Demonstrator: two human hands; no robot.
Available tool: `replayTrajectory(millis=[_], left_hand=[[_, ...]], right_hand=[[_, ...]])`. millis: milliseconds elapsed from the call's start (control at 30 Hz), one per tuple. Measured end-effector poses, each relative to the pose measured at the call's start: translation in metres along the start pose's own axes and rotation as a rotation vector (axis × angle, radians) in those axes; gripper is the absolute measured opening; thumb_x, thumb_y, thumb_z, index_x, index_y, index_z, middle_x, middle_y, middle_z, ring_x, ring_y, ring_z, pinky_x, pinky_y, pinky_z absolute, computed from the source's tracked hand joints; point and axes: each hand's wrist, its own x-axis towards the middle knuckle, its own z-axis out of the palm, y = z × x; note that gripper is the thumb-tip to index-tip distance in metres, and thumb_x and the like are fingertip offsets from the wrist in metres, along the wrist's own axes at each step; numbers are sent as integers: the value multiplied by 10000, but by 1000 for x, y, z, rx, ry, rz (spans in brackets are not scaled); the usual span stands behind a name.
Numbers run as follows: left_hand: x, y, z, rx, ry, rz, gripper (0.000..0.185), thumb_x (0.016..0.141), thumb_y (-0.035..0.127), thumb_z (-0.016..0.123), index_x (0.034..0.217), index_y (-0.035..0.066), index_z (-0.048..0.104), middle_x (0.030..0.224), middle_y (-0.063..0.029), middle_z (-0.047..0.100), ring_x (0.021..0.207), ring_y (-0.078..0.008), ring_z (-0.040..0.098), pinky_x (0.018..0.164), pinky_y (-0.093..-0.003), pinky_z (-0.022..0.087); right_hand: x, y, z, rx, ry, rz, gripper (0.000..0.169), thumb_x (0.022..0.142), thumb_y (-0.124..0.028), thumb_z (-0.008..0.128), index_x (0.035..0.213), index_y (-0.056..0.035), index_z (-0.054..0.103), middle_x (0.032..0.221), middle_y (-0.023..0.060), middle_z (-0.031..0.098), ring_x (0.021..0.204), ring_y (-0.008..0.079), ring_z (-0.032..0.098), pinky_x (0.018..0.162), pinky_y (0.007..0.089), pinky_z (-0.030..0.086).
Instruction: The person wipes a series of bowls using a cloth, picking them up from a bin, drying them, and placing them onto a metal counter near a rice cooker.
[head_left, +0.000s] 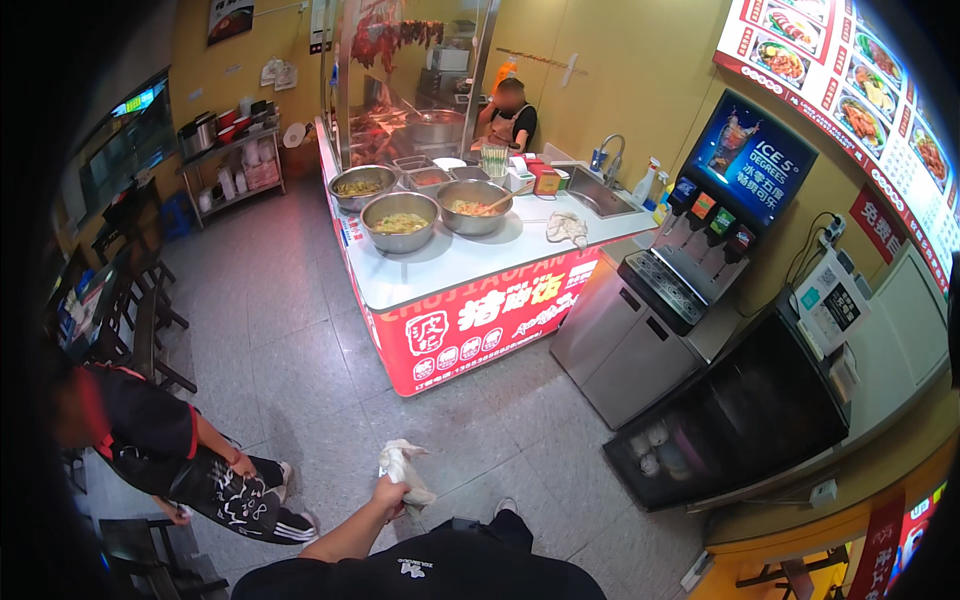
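Note:
My left hand (390, 495) grips a crumpled white cloth (405, 469) in front of my body, over the grey tiled floor. Part of the cloth sticks up above the fist and part hangs to its right. My right hand is out of view. Ahead stands a white-topped serving counter (397, 281) with a red printed front. Three steel bowls hold food on it: a front bowl (400, 225), a left bowl (364, 187) and a right bowl (474, 210) with a wooden utensil. Another crumpled cloth (567, 229) lies near the counter's edge, before the sink (596, 191).
A co-worker in an apron (202, 480) stands at my left; another person (511, 120) is behind the counter. A drink dispenser (682, 262) tops a steel cabinet (622, 352), with a dark glass-door fridge (727, 420) beside it. Wooden benches (146, 337) line the left side.

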Motion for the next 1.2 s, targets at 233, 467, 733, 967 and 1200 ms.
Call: replayTrajectory(millis=[233,467,733,967,1200], left_hand=[[17,38,53,-72,268,1,451,688,-79,546,1135,-52,489,986,-190,581,877,-345,609,712,-478,514],[75,-2,40,-35,440,-117,486,697,-73,512,1172,-104,416,1011,-222,557,885,-384,599,724,-533,511],[120,-13,33,-128,350,-322,445,779,-3,511,1201,-85,395,1082,-268,564,934,-457,583,804,-570,474],[120,96,109,-93,471,-287,386,763,58,593,1127,-53,529,909,-212,634,798,-341,631,667,-421,498],[172,168,129,-253,479,-187,421,758,33,577,1166,-44,511,963,-206,629,827,-319,638,721,-402,513]], right_hand=[[97,-45,79,-17,7,-3,853,830,-731,319,1368,-69,331,1343,74,404,1236,217,332,1070,451,171],[176,-64,232,-79,-339,-30,847,830,-731,326,1363,-72,341,1332,69,421,1225,211,348,1066,449,180],[129,-53,416,-352,-688,80,654,896,-622,366,1200,-56,486,1212,57,512,1110,206,462,1047,392,224],[66,-69,505,-807,-776,149,662,887,-666,283,1158,-108,515,1101,95,569,1010,203,475,866,396,333],[52,-61,640,-820,-889,23,668,885,-670,259,1154,-121,530,1152,135,560,1177,310,418,1041,500,187]])
